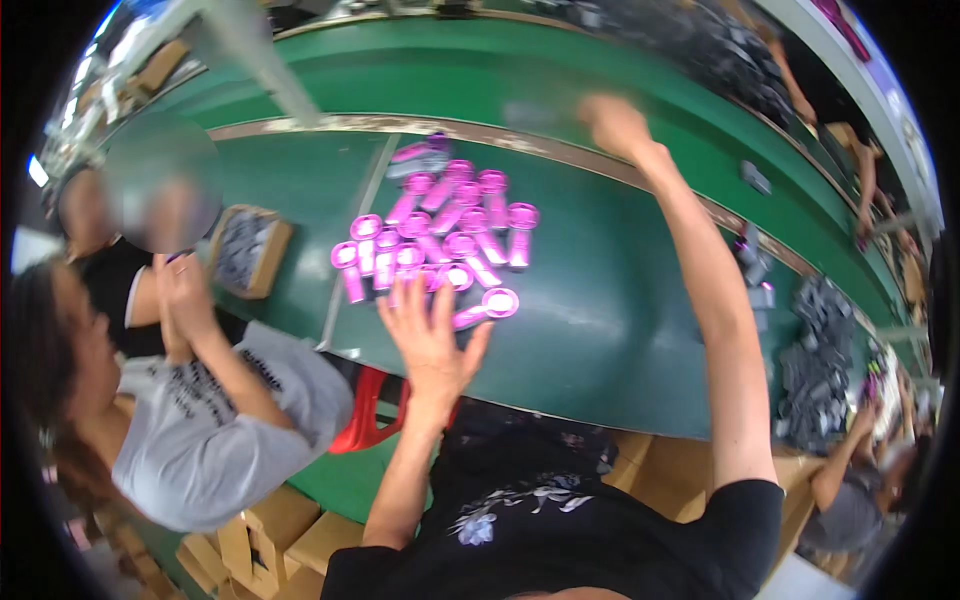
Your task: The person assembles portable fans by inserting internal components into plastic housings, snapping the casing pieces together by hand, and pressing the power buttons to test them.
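My left hand [430, 345] lies with fingers spread at the near edge of a cluster of shiny pink pieces, its fingertips touching some of them. Each pink piece [520, 238] has a round head and a short straight handle; several lie on the dark green table [600, 330]. At the far side of the cluster are one or more grey pieces [430, 163]. My right arm reaches far forward, and my right hand [615, 125] is over the green belt [430, 85] beyond the table. Motion smears its fingers. A blurred grey shape [525, 112] is on the belt to its left.
A cardboard box of grey pieces [275, 262] stands at the left, beside a seated co-worker in a grey shirt [225, 440]. A heap of dark grey parts [820, 350] lies at the right. A red stool [368, 415] and cartons [265, 530] are below the table.
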`<state>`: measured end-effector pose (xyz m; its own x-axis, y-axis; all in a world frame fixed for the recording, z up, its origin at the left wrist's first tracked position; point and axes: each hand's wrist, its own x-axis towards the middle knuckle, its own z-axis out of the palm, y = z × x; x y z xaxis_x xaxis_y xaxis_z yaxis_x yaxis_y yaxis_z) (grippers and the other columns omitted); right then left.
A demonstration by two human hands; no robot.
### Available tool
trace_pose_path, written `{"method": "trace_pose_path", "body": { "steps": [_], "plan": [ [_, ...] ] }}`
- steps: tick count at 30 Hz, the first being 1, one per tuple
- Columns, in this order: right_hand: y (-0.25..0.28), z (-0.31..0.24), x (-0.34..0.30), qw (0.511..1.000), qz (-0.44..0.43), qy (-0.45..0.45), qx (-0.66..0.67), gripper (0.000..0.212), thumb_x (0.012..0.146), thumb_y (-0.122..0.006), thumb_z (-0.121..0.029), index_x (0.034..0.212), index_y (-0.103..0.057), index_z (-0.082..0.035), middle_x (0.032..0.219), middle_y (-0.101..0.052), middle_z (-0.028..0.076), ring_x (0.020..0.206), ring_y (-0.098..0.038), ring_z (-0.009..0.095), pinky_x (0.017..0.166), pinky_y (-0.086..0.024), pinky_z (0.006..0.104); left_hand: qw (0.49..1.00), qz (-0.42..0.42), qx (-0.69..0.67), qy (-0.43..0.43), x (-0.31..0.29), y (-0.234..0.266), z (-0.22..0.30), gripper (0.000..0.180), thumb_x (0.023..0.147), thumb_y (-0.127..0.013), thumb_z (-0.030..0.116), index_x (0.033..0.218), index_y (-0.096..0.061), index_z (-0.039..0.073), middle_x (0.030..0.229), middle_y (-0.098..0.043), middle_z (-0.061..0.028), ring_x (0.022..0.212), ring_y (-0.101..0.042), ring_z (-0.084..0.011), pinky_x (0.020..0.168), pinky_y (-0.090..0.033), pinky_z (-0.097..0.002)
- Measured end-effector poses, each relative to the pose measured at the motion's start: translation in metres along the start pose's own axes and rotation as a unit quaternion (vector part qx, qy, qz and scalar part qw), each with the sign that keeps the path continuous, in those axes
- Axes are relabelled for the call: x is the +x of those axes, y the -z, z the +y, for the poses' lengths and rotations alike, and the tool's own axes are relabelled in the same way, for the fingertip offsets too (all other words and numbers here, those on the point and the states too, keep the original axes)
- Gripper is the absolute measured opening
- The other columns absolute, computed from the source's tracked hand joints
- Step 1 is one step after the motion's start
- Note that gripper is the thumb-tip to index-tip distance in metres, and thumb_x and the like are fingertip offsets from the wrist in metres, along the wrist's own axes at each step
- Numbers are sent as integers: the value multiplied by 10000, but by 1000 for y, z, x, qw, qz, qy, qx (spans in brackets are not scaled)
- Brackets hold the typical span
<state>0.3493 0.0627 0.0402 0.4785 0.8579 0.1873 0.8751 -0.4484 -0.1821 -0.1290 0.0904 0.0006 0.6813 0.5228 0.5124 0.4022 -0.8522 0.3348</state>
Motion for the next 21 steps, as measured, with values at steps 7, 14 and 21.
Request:
{"method": "trace_pose_path", "body": {
  "steps": [7, 14, 21],
  "plan": [
    [-37, 10, 25, 995, 53, 29, -83, 581, 972, -794, -380, 1510, -647, -220, 1455, -660, 133, 1260, -611, 480, 1082, -543, 553, 996, 35, -75, -24, 17, -7, 8, 887, 808, -930, 325, 1587, -559, 122, 1647, -429, -247, 1578, -345, -527, 1279, -219, -761],
    [-31, -2, 14, 996, 74, 44, -16, 508, 890, -879, -231, 1361, -711, -149, 1336, -709, 76, 1157, -656, 414, 1010, -571, 515, 997, 31, -73, -5, 10, 1, 3, 892, 815, -924, 333, 1594, -549, 113, 1656, -424, -252, 1598, -330, -524, 1280, -214, -761],
    [14, -28, -46, 997, 72, 26, 4, 473, 875, -889, -259, 1296, -727, -117, 1265, -723, 78, 1157, -667, 361, 990, -571, 478, 996, 37, -85, -15, 6, 5, 2, 790, 851, -884, 334, 1549, -597, 99, 1642, -457, -247, 1584, -353, -528, 1285, -209, -753]
  ]
}}
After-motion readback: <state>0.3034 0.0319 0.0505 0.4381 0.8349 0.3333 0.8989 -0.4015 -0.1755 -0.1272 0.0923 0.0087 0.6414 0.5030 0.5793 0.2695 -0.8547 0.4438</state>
